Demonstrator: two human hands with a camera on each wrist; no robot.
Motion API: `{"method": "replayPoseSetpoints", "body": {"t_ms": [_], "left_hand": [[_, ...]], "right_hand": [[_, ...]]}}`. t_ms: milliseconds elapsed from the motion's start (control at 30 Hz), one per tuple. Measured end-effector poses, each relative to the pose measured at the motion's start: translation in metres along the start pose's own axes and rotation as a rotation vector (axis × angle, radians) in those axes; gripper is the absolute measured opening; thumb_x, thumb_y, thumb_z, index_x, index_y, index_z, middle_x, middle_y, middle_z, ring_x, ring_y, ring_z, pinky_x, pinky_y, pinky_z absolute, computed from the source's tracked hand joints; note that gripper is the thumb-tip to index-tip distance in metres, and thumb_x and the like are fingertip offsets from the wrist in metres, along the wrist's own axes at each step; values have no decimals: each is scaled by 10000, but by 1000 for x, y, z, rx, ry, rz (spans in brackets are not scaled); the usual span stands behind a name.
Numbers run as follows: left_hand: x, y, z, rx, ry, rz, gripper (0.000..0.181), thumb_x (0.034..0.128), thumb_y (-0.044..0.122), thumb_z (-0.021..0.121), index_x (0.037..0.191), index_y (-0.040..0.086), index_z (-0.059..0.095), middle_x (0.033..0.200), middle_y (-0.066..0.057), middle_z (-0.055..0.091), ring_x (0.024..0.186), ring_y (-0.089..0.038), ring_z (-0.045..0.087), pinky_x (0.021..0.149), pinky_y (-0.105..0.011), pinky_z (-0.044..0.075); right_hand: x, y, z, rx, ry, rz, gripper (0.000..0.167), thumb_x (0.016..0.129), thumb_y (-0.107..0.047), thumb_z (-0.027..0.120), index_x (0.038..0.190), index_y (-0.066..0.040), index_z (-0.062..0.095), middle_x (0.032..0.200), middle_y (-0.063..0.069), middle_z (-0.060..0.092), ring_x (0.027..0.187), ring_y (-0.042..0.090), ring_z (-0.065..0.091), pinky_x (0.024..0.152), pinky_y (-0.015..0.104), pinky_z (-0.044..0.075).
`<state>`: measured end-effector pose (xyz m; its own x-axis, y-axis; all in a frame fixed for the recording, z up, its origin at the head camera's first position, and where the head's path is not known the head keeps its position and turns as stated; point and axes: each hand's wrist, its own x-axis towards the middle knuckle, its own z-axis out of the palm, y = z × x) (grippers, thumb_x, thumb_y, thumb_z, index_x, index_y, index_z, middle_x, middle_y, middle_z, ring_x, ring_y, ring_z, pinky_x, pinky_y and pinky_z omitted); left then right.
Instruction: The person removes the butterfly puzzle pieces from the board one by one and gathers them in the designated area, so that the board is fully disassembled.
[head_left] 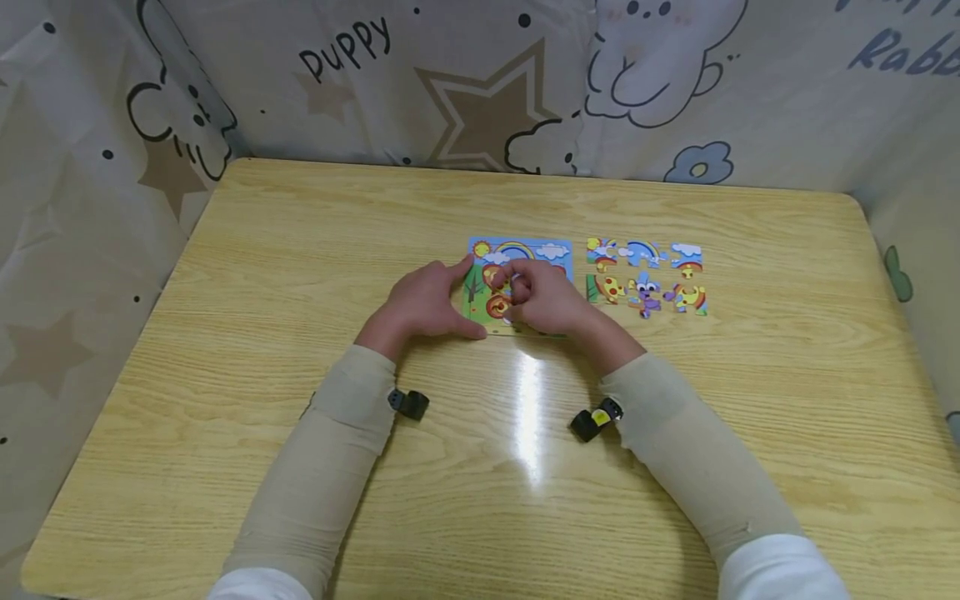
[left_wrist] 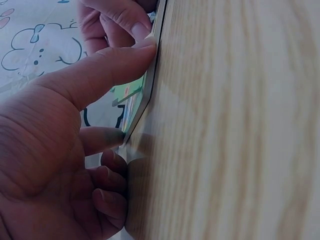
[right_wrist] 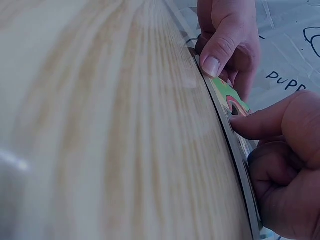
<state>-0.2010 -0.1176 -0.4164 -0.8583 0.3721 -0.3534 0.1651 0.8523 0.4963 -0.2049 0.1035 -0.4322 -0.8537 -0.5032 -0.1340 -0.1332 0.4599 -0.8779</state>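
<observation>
A colourful jigsaw puzzle board (head_left: 531, 247) with a sun, rainbow and clouds lies flat on the table. My left hand (head_left: 426, 300) braces its left side, thumb at the near left corner and forefinger against the left edge. Over the board's middle, my right hand (head_left: 547, 297) curls its fingers and pinches a puzzle piece (head_left: 496, 307) with a round orange-red figure. In the right wrist view this piece (right_wrist: 232, 95) shows green and red and looks tilted up from the board; the forefinger's contact is hidden. The right hand covers much of the picture.
Right of the board, several loose puzzle pieces (head_left: 645, 254) lie in two rows, including a purple figure piece (head_left: 647, 293). The wooden table (head_left: 300, 225) reaches back to a printed cloth wall (head_left: 465, 100). Small black cameras (head_left: 412, 405) sit at both wrists.
</observation>
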Motion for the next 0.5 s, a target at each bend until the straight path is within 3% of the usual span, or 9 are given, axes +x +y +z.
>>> {"method": "replayPoseSetpoints", "body": {"t_ms": [500], "left_hand": [[0, 2, -2, 5, -11, -3, 1192, 678, 584, 854, 1608, 221, 203, 1455, -194, 447, 1301, -333, 444, 1025, -466, 375]], "right_hand": [[-1, 0, -2, -41, -4, 38, 396, 767, 23, 753, 1139, -105, 715, 616, 5, 405, 584, 164, 373, 634, 328, 353]]}}
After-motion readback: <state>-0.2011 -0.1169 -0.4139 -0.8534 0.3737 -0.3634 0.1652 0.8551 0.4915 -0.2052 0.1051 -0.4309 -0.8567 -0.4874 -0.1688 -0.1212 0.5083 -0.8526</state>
